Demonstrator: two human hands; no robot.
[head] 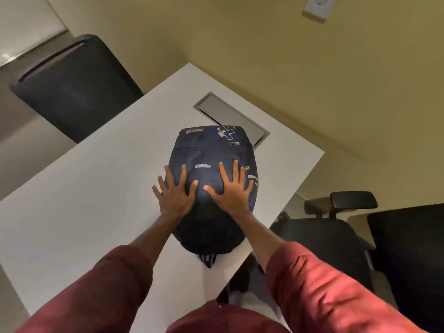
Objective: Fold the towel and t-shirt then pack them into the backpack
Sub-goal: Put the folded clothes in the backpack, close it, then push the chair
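Table: white top (96, 200) under a beige wall, with the backpack (206, 152) lying on it, front panel up and its near end close to the table's near edge.
Backpack: navy fabric, rounded and full-looking, with white lettering across the front. As far as can be seen the zips look closed.
Left hand: the left hand (176, 195) lies flat on the backpack's left flank. Its fingers are straight and spread, pressing down and grasping nothing.
Right hand: the right hand (231, 193) is likewise flat and splayed on the backpack's right side, the thumb pointing inward. It holds nothing.
Towel and t-shirt: neither is in sight. The bulge suggests they are already inside (a guess, since the inside is hidden).
Handling: probably soft and light, with cloth over cloth that yields under the palms. It is not fragile, and it should slide easily on the smooth table top.
Where to hold: the striped loop (208, 258) at the backpack's near end looks best for lifting. The zip pull (246, 168) on its right side, just beyond the right fingertips, would do for opening or closing.
Beyond the backpack: a grey cable hatch (225, 111) is set in the table, partly covered by the backpack's far end.
Left of the backpack: a dark chair back (77, 85) stands well apart.
Right of the backpack: a black office chair (336, 236) sits off the table edge.
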